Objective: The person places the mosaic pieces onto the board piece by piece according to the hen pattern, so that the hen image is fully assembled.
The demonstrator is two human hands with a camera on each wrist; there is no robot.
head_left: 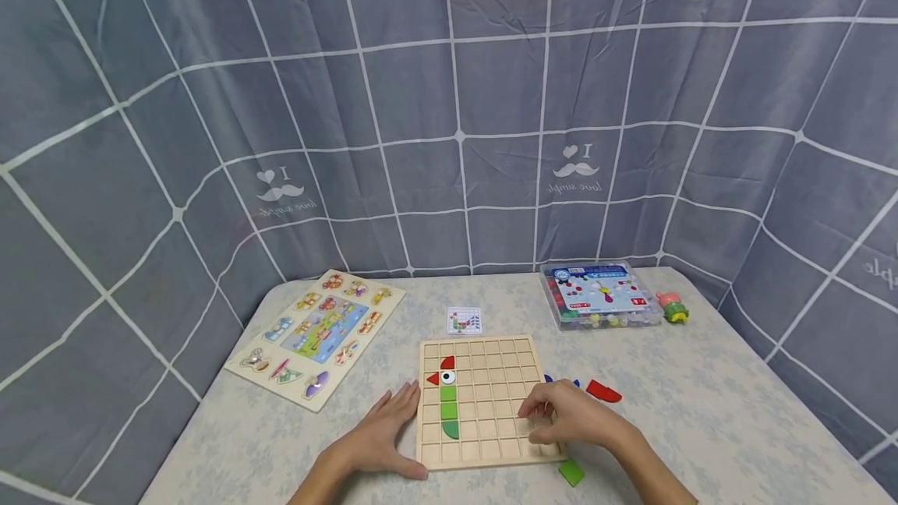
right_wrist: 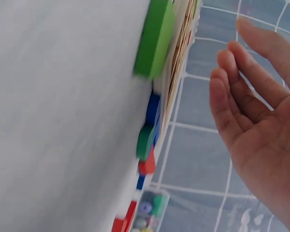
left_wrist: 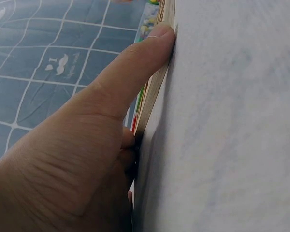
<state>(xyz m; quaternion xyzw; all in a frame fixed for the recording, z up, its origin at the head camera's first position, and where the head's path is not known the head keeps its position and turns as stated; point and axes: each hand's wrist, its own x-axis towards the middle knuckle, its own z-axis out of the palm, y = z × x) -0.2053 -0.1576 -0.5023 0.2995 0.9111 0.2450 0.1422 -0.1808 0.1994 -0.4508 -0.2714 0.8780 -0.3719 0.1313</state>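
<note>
The grid board [head_left: 486, 410] lies near on the bench [head_left: 687, 411], tiles [head_left: 448, 393] columned at left. The left hand [head_left: 382, 435] touches its left edge, fingers extended; the right hand [head_left: 571, 414], loosely curved, hovers empty at near right. Tile-laying seems underway; the next move likely calls for pinching another (perhaps the loose green square [head_left: 571, 473]).

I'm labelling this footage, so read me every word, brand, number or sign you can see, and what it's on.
"I", with a heart and moustache: grey curtain, mirrored.
"love simple": under the moustache, mirrored.
Script at the curtain's right edge: cut off.
Print on the clear plastic box: too small to read.
Picture card: no readable text.
</note>
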